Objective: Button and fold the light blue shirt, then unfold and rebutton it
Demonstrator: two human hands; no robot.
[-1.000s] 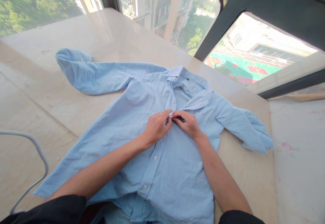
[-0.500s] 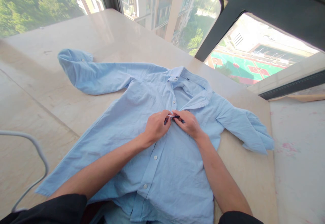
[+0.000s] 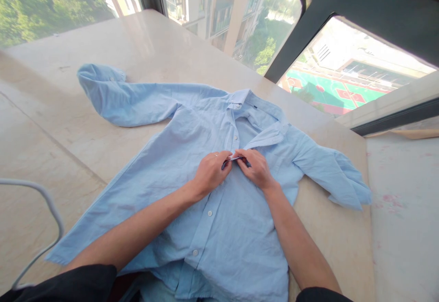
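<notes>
A light blue button-up shirt (image 3: pixel 178 156) lies front side up on a beige stone ledge (image 3: pixel 68 124), collar towards the window and both sleeves spread out. My left hand (image 3: pixel 211 172) and my right hand (image 3: pixel 255 167) meet at the shirt's front placket, just below the collar opening. Both hands pinch the fabric edges together at a button spot. The buttons lower down the front look fastened. The collar (image 3: pixel 252 112) lies open.
A grey wire hanger (image 3: pixel 41 201) curves in from the left edge on the ledge. Large windows (image 3: pixel 233 14) run along the far side. A lighter stone surface (image 3: pixel 404 210) adjoins on the right, past the shirt's right sleeve (image 3: pixel 336 169).
Hardly anything differs. My fingers have shifted slightly on the placket, and the view has moved a little.
</notes>
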